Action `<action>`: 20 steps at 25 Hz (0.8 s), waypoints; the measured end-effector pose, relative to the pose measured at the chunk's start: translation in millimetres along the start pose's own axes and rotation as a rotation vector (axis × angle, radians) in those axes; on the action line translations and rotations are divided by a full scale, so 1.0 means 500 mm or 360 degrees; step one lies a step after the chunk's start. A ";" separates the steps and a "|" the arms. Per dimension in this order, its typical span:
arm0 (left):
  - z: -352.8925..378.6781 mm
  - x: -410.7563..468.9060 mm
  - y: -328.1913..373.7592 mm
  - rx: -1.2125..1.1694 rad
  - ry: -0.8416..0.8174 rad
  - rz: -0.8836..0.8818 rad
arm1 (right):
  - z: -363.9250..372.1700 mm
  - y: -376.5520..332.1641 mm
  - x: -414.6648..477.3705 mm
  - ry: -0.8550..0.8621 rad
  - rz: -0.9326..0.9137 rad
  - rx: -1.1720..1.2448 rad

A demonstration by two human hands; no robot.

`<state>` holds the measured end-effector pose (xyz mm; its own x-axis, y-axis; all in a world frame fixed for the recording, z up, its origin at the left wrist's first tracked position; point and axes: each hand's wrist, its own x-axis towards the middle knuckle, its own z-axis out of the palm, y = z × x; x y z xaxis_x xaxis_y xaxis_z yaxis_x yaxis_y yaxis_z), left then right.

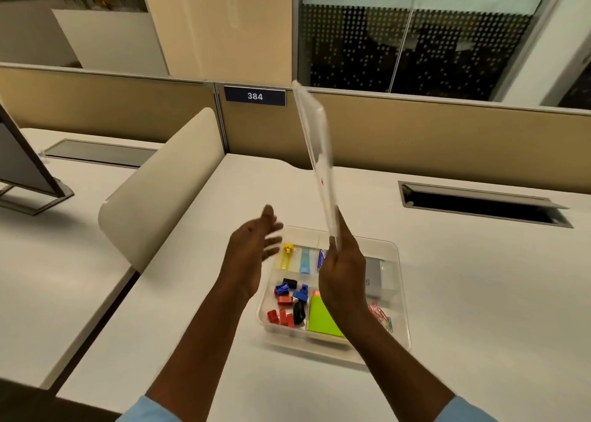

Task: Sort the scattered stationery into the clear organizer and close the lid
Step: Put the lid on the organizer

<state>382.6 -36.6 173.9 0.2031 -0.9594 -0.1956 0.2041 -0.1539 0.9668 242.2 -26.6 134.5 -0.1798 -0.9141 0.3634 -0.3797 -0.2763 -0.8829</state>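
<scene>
The clear organizer (403,297) sits open on the white desk. Its compartments hold yellow and blue tubes (304,260), red, blue and black sharpeners and clips (287,303), a green sticky-note pad (323,319), a grey box (374,276) and pink paper clips (380,314). My right hand (343,271) grips the lower end of the clear lid (315,146), which stands nearly on edge above the organizer. To the left of the lid, my left hand (252,249) hovers with fingers spread and nothing in it.
A cream divider panel (166,185) stands left of the desk, with a monitor (22,165) beyond it. A cable slot (483,204) opens at the right rear. A partition with a "384" plate (255,96) closes the back.
</scene>
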 end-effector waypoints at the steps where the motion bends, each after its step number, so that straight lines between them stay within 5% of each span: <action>1: 0.007 0.001 -0.019 0.0042 0.0034 -0.0277 | -0.004 -0.008 0.004 0.0046 0.0035 0.0152; 5: 0.041 -0.005 -0.096 -0.0381 -0.0228 -0.1072 | -0.023 -0.023 0.005 0.0021 0.0319 0.0911; 10: 0.075 -0.004 -0.124 -0.1194 -0.0279 -0.0882 | -0.031 -0.024 -0.023 0.0022 0.0426 0.0987; 13: 0.042 0.014 -0.120 -0.0979 -0.0182 -0.0790 | -0.065 -0.006 -0.020 0.0180 0.0425 0.0866; 17: -0.035 0.046 -0.094 -0.0491 -0.0131 -0.0615 | -0.171 0.053 0.026 0.0808 0.0600 0.0645; 20: -0.072 0.069 -0.089 -0.0246 -0.0135 -0.0604 | -0.216 0.113 0.011 0.0799 0.0682 0.0284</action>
<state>415.2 -54.3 118.3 0.0071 -0.8585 -0.5127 0.3921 -0.4692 0.7913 121.6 -15.3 118.9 -0.6965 -0.7171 0.0265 -0.0332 -0.0047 -0.9994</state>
